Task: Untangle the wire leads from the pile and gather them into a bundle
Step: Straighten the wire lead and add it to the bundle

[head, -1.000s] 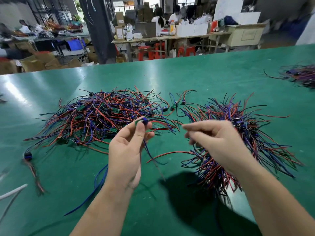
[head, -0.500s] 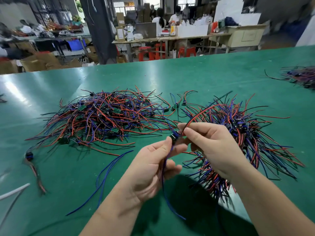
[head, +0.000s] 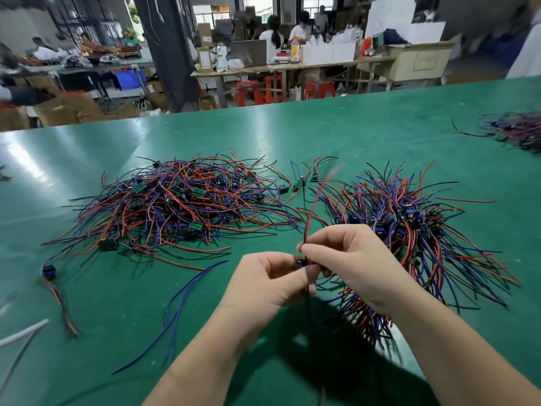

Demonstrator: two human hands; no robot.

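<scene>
Smooth green mat over the surface, faintly glossy, streaked with pale glare beyond the pile. In the pile itself, thin red, blue and black plastic-sheathed wire, smooth and slightly shiny, plus small matt green circuit boards. Right of the pile, the same sleek insulation in the bundle, studded with dark blue plastic connectors. Just right of the pile, pinched between left hand and right hand, a red lead in smooth plastic. Far behind the pile, dull brown cardboard boxes and red plastic stools.
</scene>
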